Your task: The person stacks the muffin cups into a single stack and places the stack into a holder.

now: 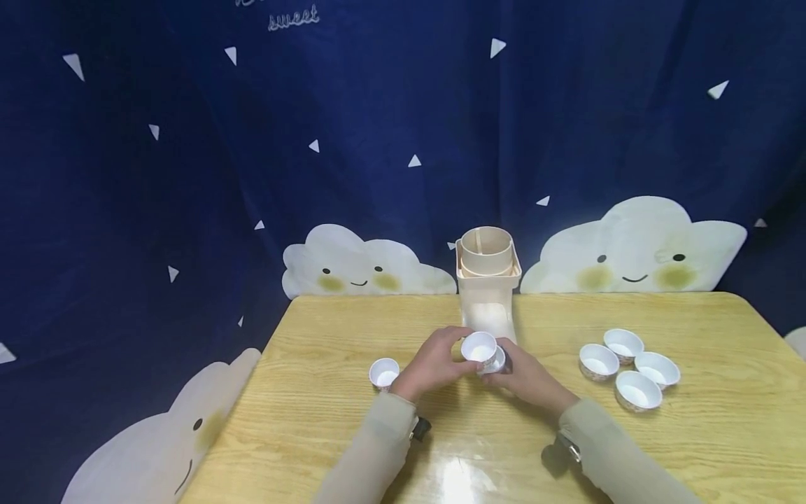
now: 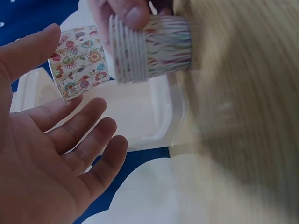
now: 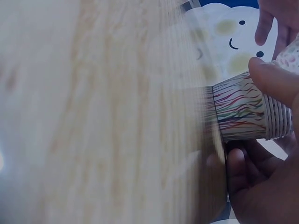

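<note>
Just below the middle of the head view, the flowered cup [image 2: 80,64] is pinched by the left hand [image 1: 434,362], its base towards the mouth of the striped stack [image 3: 240,109] that the right hand [image 1: 529,378] grips; whether cup and stack touch is hard to tell. A light pinch near the rim, with cup and stack lined up, should spare the thin-looking walls from buckling. Above stands the cream holder [image 1: 488,287], with one loose cup [image 1: 383,373] to its lower left and four cups [image 1: 639,392] at lower right on the bench [image 1: 302,399].
</note>
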Tool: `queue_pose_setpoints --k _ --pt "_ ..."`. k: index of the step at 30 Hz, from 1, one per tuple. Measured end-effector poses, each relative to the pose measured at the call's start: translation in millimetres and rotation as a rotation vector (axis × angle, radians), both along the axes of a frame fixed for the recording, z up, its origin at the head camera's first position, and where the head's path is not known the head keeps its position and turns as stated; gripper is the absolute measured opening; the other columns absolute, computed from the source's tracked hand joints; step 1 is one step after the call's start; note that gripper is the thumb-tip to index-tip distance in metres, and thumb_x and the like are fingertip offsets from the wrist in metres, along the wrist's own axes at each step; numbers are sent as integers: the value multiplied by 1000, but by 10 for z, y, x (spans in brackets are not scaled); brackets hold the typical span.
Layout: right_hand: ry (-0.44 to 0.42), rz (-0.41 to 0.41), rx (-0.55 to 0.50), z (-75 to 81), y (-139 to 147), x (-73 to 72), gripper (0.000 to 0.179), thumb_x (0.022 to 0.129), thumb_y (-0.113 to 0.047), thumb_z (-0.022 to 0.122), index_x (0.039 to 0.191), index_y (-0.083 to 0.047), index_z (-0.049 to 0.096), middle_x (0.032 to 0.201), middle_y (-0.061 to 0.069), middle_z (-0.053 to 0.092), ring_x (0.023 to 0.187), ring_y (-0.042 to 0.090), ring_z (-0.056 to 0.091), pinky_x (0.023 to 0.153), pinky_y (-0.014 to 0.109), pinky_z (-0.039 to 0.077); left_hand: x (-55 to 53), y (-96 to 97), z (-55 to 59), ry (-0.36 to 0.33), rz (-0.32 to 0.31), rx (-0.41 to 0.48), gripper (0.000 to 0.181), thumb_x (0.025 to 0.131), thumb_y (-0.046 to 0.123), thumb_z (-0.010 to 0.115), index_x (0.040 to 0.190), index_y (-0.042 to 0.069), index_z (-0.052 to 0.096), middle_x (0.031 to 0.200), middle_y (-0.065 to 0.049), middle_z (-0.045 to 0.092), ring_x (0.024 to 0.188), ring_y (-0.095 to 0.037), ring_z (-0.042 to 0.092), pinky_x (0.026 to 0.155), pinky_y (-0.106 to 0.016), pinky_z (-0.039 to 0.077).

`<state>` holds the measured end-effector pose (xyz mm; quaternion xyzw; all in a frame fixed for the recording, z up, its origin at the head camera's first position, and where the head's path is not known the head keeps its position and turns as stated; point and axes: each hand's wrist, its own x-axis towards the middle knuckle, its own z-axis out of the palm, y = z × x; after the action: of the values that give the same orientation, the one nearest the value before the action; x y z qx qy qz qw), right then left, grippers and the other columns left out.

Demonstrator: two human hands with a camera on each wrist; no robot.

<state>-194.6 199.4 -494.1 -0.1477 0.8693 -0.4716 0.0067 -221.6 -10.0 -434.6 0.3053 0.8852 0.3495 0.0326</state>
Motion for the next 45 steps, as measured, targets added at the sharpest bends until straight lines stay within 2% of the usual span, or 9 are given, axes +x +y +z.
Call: queue_pose_setpoints --k 9,20,30,45 --pt "-3 -5 4 22 -5 6 62 83 -24 79 132 -1 50 125 17 64 120 35 59 105 57 44 -12 67 -62 48 13 -18 49 84 29 78 129 16 63 130 -2 66 124 -18 60 108 -33 45" --pt "-15 -9 17 10 -4 14 65 83 -29 79 134 -2 49 126 17 63 121 36 58 105 59 43 -10 86 -93 96 -30 -54 47 84 25 78 128 15 63 129 -2 67 123 -18 61 107 -33 45" --pt "-5 -11 12 3 -12 -7 61 82 -25 80 130 -3 51 118 12 66 113 28 60 101 49 46 -7 118 -108 86 -36 -37 46 84 24 78 127 16 63 127 -1 68 123 -17 60 106 -31 45" --pt "-22 -27 9 15 -22 7 63 81 -24 81 131 -1 50 121 16 65 116 33 60 103 58 44 -28 130 -96 75 -48 -83 50 83 22 79 130 15 61 130 -3 66 124 -19 59 107 -32 45"
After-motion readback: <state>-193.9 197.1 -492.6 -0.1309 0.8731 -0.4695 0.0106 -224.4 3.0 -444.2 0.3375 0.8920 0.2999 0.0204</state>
